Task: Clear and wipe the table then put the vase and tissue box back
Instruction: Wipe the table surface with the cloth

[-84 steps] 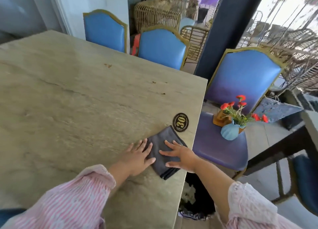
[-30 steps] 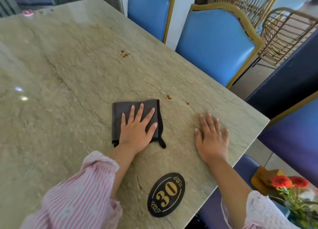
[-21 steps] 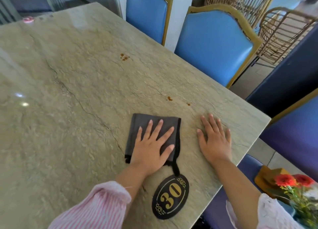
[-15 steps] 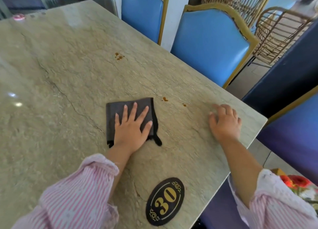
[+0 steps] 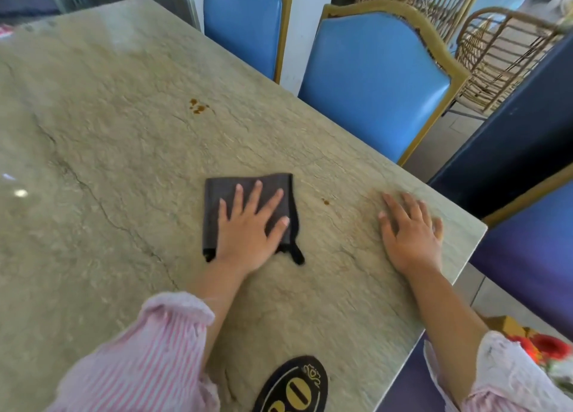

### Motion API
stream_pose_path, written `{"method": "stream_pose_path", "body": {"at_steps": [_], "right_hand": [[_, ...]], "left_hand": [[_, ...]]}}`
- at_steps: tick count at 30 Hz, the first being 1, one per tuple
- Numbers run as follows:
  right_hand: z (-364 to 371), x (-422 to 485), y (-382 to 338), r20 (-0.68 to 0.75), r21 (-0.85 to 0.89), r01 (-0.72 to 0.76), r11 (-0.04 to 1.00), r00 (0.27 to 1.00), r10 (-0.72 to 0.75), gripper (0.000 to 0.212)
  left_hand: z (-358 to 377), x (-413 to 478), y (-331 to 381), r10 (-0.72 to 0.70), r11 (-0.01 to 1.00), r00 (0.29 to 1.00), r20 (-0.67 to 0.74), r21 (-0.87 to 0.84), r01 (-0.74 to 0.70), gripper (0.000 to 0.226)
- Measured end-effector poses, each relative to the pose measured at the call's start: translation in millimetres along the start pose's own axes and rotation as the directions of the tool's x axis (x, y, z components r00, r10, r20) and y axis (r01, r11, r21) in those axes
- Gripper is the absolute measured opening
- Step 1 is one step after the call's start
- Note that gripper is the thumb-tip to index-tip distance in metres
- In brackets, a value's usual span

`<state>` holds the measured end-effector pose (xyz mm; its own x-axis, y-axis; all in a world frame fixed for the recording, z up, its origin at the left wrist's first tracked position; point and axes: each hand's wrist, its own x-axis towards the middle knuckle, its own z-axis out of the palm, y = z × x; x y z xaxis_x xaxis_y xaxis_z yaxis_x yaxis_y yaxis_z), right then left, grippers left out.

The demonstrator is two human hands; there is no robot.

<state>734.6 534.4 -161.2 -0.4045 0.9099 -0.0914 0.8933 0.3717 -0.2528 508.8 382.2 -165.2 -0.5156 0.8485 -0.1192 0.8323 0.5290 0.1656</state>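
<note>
My left hand presses flat, fingers spread, on a folded dark grey cloth lying on the beige stone table. My right hand rests flat on the bare tabletop near the right edge, holding nothing. A small brown spot lies between the cloth and my right hand. A cluster of brown stains sits farther back. At the lower right, red flowers of the vase show on a chair seat beside a wooden tissue box corner. The vase body is hidden.
A black oval number plaque sits on the table near me. Two blue chairs with gold frames stand along the far edge, and a purple-blue chair at the right end. Rattan chairs stand behind.
My left hand has slid the cloth back and forth, and it now covers one of the two small brown spots. My right hand flattened again near the table edge.
</note>
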Motion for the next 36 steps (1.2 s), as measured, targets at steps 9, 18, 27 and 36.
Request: {"method": "stream_pose_path", "body": {"at_steps": [9, 18, 27, 36], "right_hand": [[2.8, 2.3, 4.1, 0.010, 0.002, 0.011, 1.000, 1.000, -0.011, 0.054], [4.3, 3.4, 3.9, -0.018, 0.017, 0.009, 1.000, 1.000, -0.009, 0.053], [3.2, 1.8, 4.9, -0.014, 0.034, 0.014, 0.999, 1.000, -0.014, 0.054], [2.3, 3.5, 3.1, -0.014, 0.046, 0.007, 0.999, 1.000, -0.007, 0.055]], "left_hand": [[8.5, 27.8, 88.5, 0.170, 0.985, 0.983, 0.063, -0.037, -0.168, 0.057], [-5.8, 66.0, 26.6, -0.060, 0.998, 0.998, 0.022, -0.004, 0.060, 0.057], [9.4, 30.3, 83.1, 0.196, 0.981, 0.980, 0.020, 0.005, -0.196, 0.056], [-9.4, 142.4, 79.1, 0.056, 0.998, 0.995, 0.084, -0.022, -0.054, 0.056]]}}
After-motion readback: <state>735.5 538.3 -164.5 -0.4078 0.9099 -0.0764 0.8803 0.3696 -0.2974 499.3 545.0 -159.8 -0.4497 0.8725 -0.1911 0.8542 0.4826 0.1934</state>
